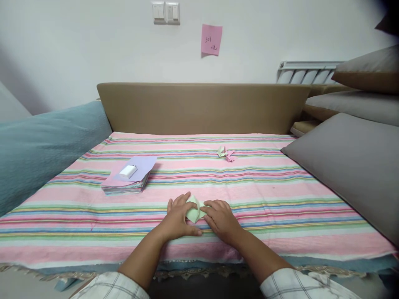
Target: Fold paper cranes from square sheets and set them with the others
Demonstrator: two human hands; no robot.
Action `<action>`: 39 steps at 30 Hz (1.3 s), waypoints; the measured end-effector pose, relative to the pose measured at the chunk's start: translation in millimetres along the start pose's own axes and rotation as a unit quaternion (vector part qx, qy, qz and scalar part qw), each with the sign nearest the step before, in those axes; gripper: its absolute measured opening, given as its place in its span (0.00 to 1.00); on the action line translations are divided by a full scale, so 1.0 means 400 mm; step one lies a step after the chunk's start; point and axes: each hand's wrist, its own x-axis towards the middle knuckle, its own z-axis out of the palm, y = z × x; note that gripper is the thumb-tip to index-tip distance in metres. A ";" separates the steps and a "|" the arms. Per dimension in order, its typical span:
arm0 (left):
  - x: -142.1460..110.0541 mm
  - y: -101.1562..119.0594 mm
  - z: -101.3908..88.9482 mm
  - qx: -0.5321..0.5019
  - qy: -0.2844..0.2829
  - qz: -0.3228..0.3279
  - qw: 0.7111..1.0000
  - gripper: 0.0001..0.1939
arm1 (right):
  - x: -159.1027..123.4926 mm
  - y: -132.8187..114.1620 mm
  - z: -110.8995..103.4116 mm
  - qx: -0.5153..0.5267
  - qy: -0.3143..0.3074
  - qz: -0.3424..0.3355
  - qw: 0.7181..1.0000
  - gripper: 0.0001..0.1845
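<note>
A small piece of pale green origami paper (193, 214), partly folded with a raised flap, lies on the striped cloth between both hands. My left hand (178, 216) rests at its left side with fingers spread. Its index fingertip touches the paper near the fold, and its thumb stretches out below. On the right side, my right hand (222, 219) has its fingers bent and close together on the paper, gripping its right part. The fingers cover some of the paper's edges.
A stack of coloured paper (124, 189) with a white charger plug (128, 171) on top lies to the left. Small folded green and pink paper pieces (229, 156) sit farther back. Grey cushions (349, 166) border the right, a blue cushion (52, 145) the left.
</note>
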 end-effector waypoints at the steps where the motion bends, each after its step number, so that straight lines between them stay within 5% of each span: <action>1: 0.001 -0.001 0.004 0.007 0.004 -0.001 1.000 0.36 | 0.000 0.000 0.001 -0.001 0.000 0.001 1.000 0.15; 12: 0.016 0.001 -0.001 -0.004 0.016 -0.018 1.000 0.23 | 0.000 -0.002 -0.001 0.000 -0.001 0.005 1.000 0.15; 23: 0.022 -0.014 -0.002 -0.010 0.046 0.004 0.999 0.34 | -0.001 -0.006 -0.004 -0.018 -0.002 -0.001 1.000 0.15; 39: 0.019 -0.012 -0.001 -0.005 0.031 0.005 0.999 0.25 | -0.001 -0.023 0.007 -0.082 0.027 -0.046 0.995 0.14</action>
